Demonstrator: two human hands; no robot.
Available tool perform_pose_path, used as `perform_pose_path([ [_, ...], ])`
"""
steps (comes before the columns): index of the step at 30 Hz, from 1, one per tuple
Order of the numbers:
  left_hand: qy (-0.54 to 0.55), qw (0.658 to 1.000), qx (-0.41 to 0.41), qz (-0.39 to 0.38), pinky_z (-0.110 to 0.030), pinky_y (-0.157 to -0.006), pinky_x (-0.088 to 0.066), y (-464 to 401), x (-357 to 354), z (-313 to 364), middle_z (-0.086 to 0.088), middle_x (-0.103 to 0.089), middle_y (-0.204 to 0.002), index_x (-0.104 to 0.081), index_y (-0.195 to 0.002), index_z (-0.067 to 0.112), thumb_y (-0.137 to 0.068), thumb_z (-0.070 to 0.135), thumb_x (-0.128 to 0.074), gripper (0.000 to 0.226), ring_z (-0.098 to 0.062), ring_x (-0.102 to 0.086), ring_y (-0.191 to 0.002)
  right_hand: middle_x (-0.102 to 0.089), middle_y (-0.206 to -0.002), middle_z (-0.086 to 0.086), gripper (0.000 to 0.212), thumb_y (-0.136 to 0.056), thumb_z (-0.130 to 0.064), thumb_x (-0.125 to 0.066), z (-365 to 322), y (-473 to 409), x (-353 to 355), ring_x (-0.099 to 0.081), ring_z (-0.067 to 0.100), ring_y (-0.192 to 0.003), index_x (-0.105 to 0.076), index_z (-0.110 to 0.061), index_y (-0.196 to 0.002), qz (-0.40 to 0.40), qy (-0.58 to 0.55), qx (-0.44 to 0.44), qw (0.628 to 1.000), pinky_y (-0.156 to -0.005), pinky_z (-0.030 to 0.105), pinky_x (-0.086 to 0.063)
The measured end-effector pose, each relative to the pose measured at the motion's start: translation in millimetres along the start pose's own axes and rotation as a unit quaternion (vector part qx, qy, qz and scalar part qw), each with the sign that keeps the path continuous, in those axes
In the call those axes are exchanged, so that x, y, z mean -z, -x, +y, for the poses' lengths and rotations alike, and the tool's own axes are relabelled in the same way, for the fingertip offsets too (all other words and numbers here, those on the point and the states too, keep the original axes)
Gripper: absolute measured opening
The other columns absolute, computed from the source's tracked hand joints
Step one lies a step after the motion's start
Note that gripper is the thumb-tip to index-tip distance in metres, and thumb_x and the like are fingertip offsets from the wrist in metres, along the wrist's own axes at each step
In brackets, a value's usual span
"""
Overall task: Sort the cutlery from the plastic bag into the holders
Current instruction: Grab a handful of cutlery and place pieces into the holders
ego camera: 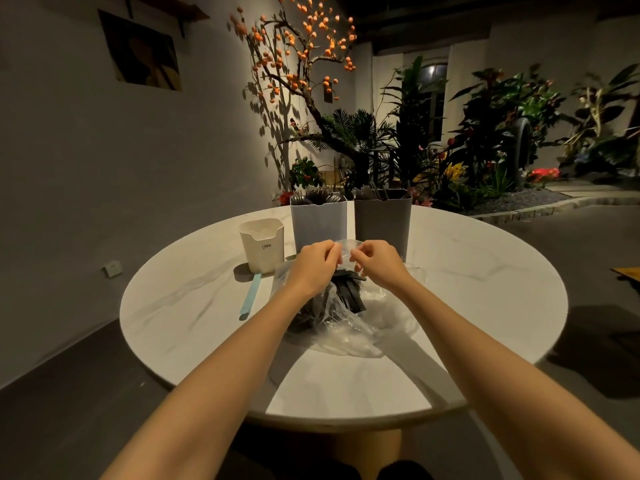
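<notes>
- While your left hand point(317, 259) and right hand point(375, 259) both pinch the top of the bag point(374, 317), held up between them just in front of the holders, the film looks thin, so a hard pull apart could tear it and spill the load onto the table point(485, 271).
- The cutlery point(346, 296), dark pieces, lies inside the bag on the table, below your hands; if you lift the mouth higher, the weight may slide toward you and out past the table's near edge.
- The light grey holder point(318, 220) and the dark grey holder point(382, 220) stand side by side just beyond your knuckles, and both already hold pieces; a jerk forward as the bag opens could knock one over.
- The cream holder point(262, 244) sits to the left of them, with a blue utensil point(250, 297) lying flat on the table in front of it; a trailing fold of the bag could drag that utensil along.
- You cannot tell from here whether the bag is knotted or merely bunched: your fingers cover the spot.
- The pieces in the bag are a dark tangle under wrinkled film, so forks, spoons and knives are hard to tell apart, and so are those in the two grey holders in this dim light.
- Whether the cream holder holds anything is unclear.
</notes>
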State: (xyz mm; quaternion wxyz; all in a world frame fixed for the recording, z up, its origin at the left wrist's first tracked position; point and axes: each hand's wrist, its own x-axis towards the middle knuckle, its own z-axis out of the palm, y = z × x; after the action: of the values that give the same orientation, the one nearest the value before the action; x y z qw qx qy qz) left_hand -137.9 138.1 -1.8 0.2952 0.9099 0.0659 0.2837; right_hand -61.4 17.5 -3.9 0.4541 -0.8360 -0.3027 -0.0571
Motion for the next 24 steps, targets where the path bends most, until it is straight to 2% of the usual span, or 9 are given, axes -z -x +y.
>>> perform_pose_path([
  [1, -0.016, 1.0, 0.004, 0.001, -0.021, -0.065, -0.04, 0.5, -1.1, -2.9, 0.001, -0.06, -0.083, -0.064, -0.082, 0.014, -0.104, 0.027, -0.039, 0.035, -0.011, -0.054, -0.075, -0.069, -0.08, 0.014, 0.029, -0.096, -0.019, -0.052, 3.5, 0.5, -1.9, -0.063, 0.024, -0.071, -0.07, 0.002, -0.088, -0.009, 0.013, -0.008, 1.0, -0.074, 0.039, -0.053],
  [3, -0.08, 0.997, 0.006, 0.018, -0.028, -0.081, -0.043, -1.2, -4.2, -11.5, -0.002, -0.061, -0.099, -0.072, -0.092, 0.013, -0.101, 0.03, -0.044, 0.034, -0.015, -0.053, -0.093, -0.069, -0.087, 0.025, 0.03, -0.094, -0.014, -0.052, 11.4, 0.7, -5.8, -0.056, 0.027, -0.068, -0.069, 0.01, -0.09, -0.033, 0.039, -0.021, 0.998, -0.065, 0.035, -0.048],
  [6, -0.174, 0.984, 0.029, 0.038, -0.036, -0.098, -0.028, 0.5, -6.5, -23.2, -0.001, -0.051, -0.117, -0.072, -0.104, 0.021, -0.097, 0.035, -0.05, 0.027, -0.018, -0.041, -0.116, -0.067, -0.094, 0.03, 0.027, -0.092, -0.006, -0.048, 19.1, 2.5, -11.7, -0.059, 0.038, -0.076, -0.066, 0.014, -0.095, -0.054, 0.059, -0.033, 0.996, -0.067, 0.038, -0.048],
  [9, -0.184, 0.979, 0.088, 0.011, -0.042, -0.105, -0.023, 5.7, -9.5, -31.1, -0.002, -0.041, -0.131, -0.067, -0.106, 0.029, -0.093, 0.037, -0.054, 0.02, -0.022, -0.032, -0.126, -0.066, -0.079, 0.023, 0.024, -0.088, 0.001, -0.045, 26.6, 2.1, -18.4, -0.056, 0.034, -0.069, -0.068, 0.009, -0.084, -0.061, 0.082, -0.041, 0.994, -0.065, 0.036, -0.045],
  [12, -0.137, 0.983, 0.12, -0.02, -0.045, -0.108, -0.03, 7.3, -10.9, -32.3, -0.004, -0.042, -0.14, -0.061, -0.12, 0.031, -0.092, 0.037, -0.054, 0.03, -0.025, -0.038, -0.129, -0.066, -0.082, 0.018, 0.023, -0.089, -0.002, -0.046, 30.6, 1.7, -25.6, -0.055, 0.029, -0.072, -0.069, 0.004, -0.088, -0.064, 0.104, -0.055, 0.991, -0.062, 0.031, -0.038],
  [16, -0.088, 0.987, 0.128, -0.047, -0.035, -0.102, -0.038, 5.7, -9.2, -24.8, -0.005, -0.05, -0.142, -0.048, -0.14, 0.025, -0.093, 0.028, -0.051, 0.047, -0.025, -0.048, -0.127, -0.052, -0.065, 0.011, 0.028, -0.094, -0.009, -0.046, 28.8, 4.4, -30.5, -0.047, 0.027, -0.067, -0.052, -0.004, -0.067, -0.069, 0.12, -0.053, 0.989, -0.06, 0.03, -0.033],
  [18, -0.03, 0.987, 0.143, -0.072, -0.034, -0.101, -0.039, 3.5, -10.0, -19.8, -0.007, -0.048, -0.144, -0.041, -0.146, 0.022, -0.098, 0.024, -0.044, 0.048, -0.025, -0.049, -0.126, -0.049, -0.062, 0.01, 0.031, -0.095, -0.011, -0.045, 27.7, 3.3, -31.5, -0.046, 0.027, -0.066, -0.051, -0.003, -0.066, -0.061, 0.109, -0.056, 0.991, -0.059, 0.031, -0.032],
  [22, 0.131, 0.969, 0.174, -0.114, -0.038, -0.106, -0.04, 1.7, -9.2, -12.2, -0.01, -0.028, -0.156, -0.026, -0.151, 0.015, -0.095, 0.001, -0.038, 0.059, -0.027, -0.035, -0.137, -0.068, -0.082, 0.019, 0.032, -0.096, -0.016, -0.048, 27.3, 2.4, -33.4, -0.061, 0.031, -0.078, -0.068, 0.007, -0.089, -0.046, 0.081, -0.059, 0.994, -0.071, 0.037, -0.048],
  [24, 0.159, 0.961, 0.183, -0.13, -0.029, -0.087, -0.047, 3.1, -5.6, -10.3, -0.012, -0.023, -0.157, -0.022, -0.152, 0.017, -0.091, -0.006, -0.036, 0.067, -0.029, -0.034, -0.136, -0.07, -0.089, 0.02, 0.034, -0.096, -0.023, -0.052, 26.2, 2.5, -34.5, -0.064, 0.032, -0.085, -0.069, 0.007, -0.095, -0.038, 0.074, -0.055, 0.995, -0.078, 0.041, -0.052],
])
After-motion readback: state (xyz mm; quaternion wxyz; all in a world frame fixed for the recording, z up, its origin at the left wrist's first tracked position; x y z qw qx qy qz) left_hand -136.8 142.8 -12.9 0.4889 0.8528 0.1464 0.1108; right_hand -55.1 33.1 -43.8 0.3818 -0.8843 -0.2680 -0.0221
